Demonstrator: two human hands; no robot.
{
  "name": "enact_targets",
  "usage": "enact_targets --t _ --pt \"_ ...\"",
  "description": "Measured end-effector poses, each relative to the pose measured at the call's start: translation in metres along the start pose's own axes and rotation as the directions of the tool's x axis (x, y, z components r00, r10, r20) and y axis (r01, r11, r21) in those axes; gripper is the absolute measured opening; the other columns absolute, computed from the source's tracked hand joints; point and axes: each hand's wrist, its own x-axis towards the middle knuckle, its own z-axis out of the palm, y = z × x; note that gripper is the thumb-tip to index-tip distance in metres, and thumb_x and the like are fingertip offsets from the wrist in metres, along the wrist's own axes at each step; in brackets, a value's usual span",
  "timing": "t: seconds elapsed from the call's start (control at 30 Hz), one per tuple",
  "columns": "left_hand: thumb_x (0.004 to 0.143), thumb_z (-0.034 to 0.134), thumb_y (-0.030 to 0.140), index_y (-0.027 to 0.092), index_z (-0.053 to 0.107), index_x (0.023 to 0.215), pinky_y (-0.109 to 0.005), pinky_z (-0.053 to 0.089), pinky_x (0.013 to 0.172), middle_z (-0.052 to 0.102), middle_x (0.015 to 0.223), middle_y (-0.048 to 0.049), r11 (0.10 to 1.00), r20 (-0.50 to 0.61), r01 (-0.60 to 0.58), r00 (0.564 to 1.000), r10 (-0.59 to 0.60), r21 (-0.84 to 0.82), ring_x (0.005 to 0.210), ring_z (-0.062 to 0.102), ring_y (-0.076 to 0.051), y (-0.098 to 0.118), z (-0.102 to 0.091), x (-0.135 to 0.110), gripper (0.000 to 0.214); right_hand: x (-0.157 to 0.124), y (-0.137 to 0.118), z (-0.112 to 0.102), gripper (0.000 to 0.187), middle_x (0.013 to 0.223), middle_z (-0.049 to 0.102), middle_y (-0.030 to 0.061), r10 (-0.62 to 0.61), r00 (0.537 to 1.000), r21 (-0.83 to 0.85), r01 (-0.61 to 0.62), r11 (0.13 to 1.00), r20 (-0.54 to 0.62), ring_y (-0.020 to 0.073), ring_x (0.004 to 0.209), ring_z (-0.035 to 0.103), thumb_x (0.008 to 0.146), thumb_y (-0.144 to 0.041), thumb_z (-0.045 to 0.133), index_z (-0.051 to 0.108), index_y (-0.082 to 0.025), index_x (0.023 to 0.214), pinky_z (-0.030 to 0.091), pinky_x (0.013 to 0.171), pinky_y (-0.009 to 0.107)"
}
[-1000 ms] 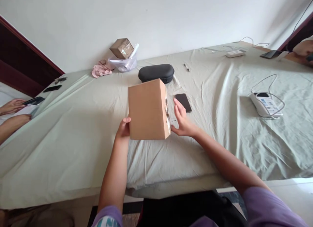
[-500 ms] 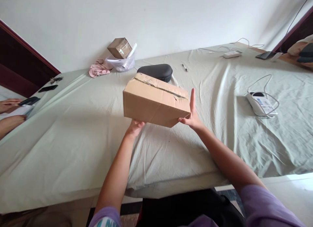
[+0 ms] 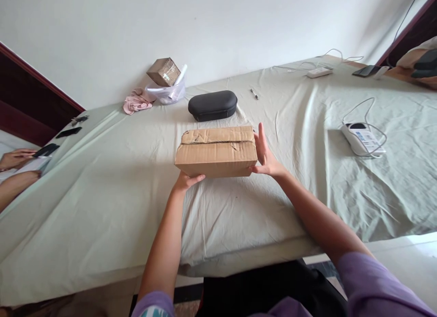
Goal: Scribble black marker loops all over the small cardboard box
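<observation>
From the head view, we have the cardboard box (image 3: 216, 153) right between the two hands, top face up, a ragged seam running lengthwise across it! We find the left hand (image 3: 186, 180) at the box's lower left, clamped on that near corner, thumb laid along the bottom of the near face, the other fingers tucked out of sight. Over to the right hand (image 3: 265, 158), and we see it wrapped about the box's right end: thumb pressed at the near lower corner, fingers spread up along the side, one pointing upward. So the box sits just beyond the left hand and directly left of the right one, over the cloth-covered desk (image 3: 102, 194); whether its underside touches down, we cannot tell. Just past it we spot a black case (image 3: 212, 105), lying apart from the box, with a pen (image 3: 254, 94) farther off to the right. Well clear on the right we have a white device (image 3: 363, 140) looped by its cable, and far left, another person's hands (image 3: 17, 158) near the desk's edge.
</observation>
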Motion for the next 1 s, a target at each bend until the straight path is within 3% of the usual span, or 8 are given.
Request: enact_targets --t 0.13,0.3,0.43,0.57,0.7,0.8,0.9,1.0 --pt "0.053 0.102 0.056 0.021 0.075 0.13 -0.063 0.058 0.112 0.082 0.112 -0.0141 1.0 -0.032 0.016 0.999 -0.016 0.015 0.118 0.075 -0.042 0.001 -0.003 0.003 0.089 0.0 0.003 0.001 0.168 0.181 0.029 0.0117 0.011 1.0 0.09 -0.01 0.996 -0.016 0.0416 0.162 0.041 0.063 -0.088 0.088 -0.031 -0.041 0.173 0.049 0.121 0.06" --pt "0.053 0.101 0.058 0.019 0.067 0.141 -0.055 0.06 0.108 0.079 0.124 -0.0159 1.0 -0.015 -0.01 1.0 0.01 0.001 0.122 0.074 -0.04 0.001 -0.001 0.005 0.102 -0.002 0.009 0.005 0.155 0.177 0.038 0.0089 0.03 0.995 0.332 0.003 0.943 -0.094 0.0399 0.164 0.038 0.072 -0.07 0.092 -0.02 -0.045 0.176 0.036 0.131 0.064" --pt "0.057 0.099 0.061 0.024 0.058 0.153 -0.052 0.057 0.114 0.071 0.144 -0.0169 0.995 0.034 -0.088 0.995 0.09 -0.038 0.135 0.067 -0.039 -0.002 0.003 0.007 0.111 -0.005 0.016 0.003 0.158 0.179 0.036 0.0103 0.148 0.983 0.45 -0.084 0.889 -0.109 0.0396 0.166 0.036 0.071 -0.059 0.094 -0.022 -0.042 0.176 0.028 0.136 0.065" --pt "0.063 0.097 0.062 0.029 0.052 0.159 -0.052 0.055 0.114 0.064 0.15 -0.0155 0.977 0.036 -0.212 0.977 0.212 -0.006 0.139 0.063 -0.039 0.001 0.003 0.01 0.111 -0.006 0.021 -0.003 0.148 0.182 0.034 0.0085 0.22 0.974 0.43 -0.174 0.886 -0.061 0.0384 0.166 0.037 0.076 -0.056 0.09 -0.017 -0.045 0.177 0.031 0.135 0.067" --pt "0.063 0.098 0.061 0.032 0.053 0.158 -0.052 0.053 0.116 0.051 0.157 -0.0151 0.87 0.01 -0.445 0.891 0.454 0.212 0.15 0.052 -0.042 0.013 0.004 0.01 0.109 -0.005 0.019 -0.006 0.138 0.188 0.018 0.0051 0.234 0.97 0.378 -0.192 0.906 -0.069 0.0379 0.163 0.042 0.082 -0.055 0.084 -0.016 -0.05 0.176 0.044 0.128 0.067" --pt "0.066 0.097 0.056 0.034 0.05 0.16 -0.054 0.053 0.116 0.039 0.161 -0.0146 0.697 0.046 -0.581 0.781 0.623 0.419 0.156 0.043 -0.043 0.021 0.006 0.008 0.107 -0.005 0.015 -0.006 0.138 0.191 0.004 0.0038 0.192 0.976 0.241 -0.163 0.957 -0.102 0.0368 0.166 0.038 0.082 -0.053 0.086 -0.015 -0.049 0.177 0.042 0.13 0.063" --pt "0.069 0.096 0.053 0.036 0.046 0.162 -0.059 0.051 0.117 0.036 0.162 -0.0146 0.56 0.081 -0.647 0.689 0.72 0.518 0.157 0.039 -0.044 0.026 0.01 0.006 0.107 -0.006 0.011 -0.004 0.138 0.191 -0.003 0.0043 0.155 0.982 0.127 -0.141 0.982 -0.107 0.0367 0.168 0.035 0.085 -0.057 0.084 -0.018 -0.047 0.176 0.04 0.132 0.063" --pt "0.07 0.094 0.055 0.036 0.044 0.164 -0.056 0.053 0.114 0.036 0.161 -0.0152 0.557 0.061 -0.667 0.666 0.743 0.496 0.155 0.042 -0.043 0.029 0.014 0.004 0.108 -0.006 0.011 -0.004 0.138 0.191 -0.005 0.0037 0.14 0.984 0.089 -0.131 0.987 -0.108 0.0366 0.168 0.036 0.087 -0.062 0.081 -0.024 -0.049 0.174 0.042 0.131 0.064"
